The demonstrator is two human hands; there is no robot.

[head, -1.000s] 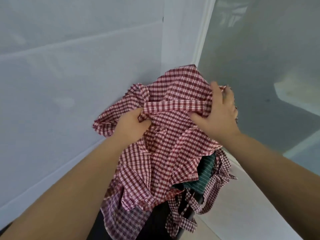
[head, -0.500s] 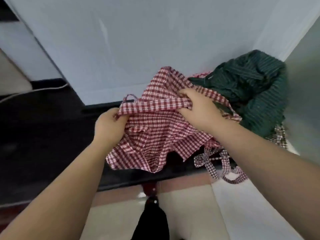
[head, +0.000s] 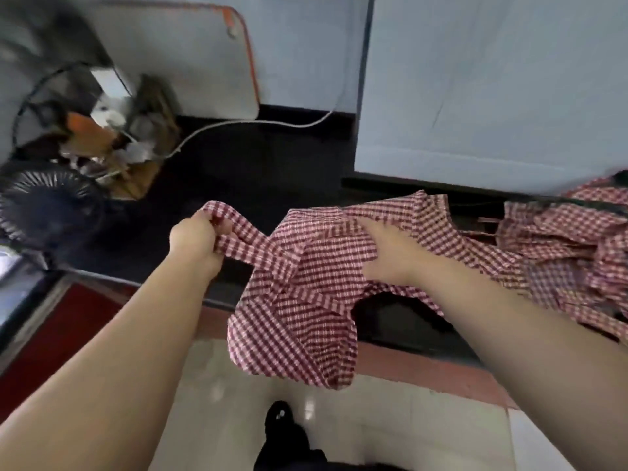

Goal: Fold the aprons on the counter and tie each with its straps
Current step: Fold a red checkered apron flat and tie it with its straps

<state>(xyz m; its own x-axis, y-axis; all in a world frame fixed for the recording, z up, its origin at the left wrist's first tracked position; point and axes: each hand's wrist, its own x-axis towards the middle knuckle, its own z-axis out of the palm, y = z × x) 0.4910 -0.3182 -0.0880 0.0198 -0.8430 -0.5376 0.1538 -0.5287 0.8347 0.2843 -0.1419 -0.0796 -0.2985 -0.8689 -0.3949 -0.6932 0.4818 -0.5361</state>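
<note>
We look down, head view, at two bare forearms reaching over a black counter (head: 272, 171); pic is motion-blurred. Btwn the hands we see a red & white checked apron (head: 306, 300), held up in the air at the counter's front edge; its lower part hangs crumpled past that edge, over a floor (head: 238, 419) of pale tiles. The left hand (head: 195, 241), centre-left, is curled tight round a loop of the apron's strap (head: 244, 237); the strap runs from that fist to the apron's body on the rt. The right hand (head: 390, 256) grips the upper part of the apron, thumb below & fingers (head: 372, 229) over the fabric, w/ cloth bunched round them. Further rt, on the counter, lies a second heap of checked cloth (head: 560, 249), just beside the held apron; whether the two touch we can't tell. At far left we see a dark fan (head: 51, 205) w/ a blurred clutter (head: 112, 130) of items behind it; a white cable (head: 255, 125) trails across the back of the counter, below a pale wall (head: 475, 79).
</note>
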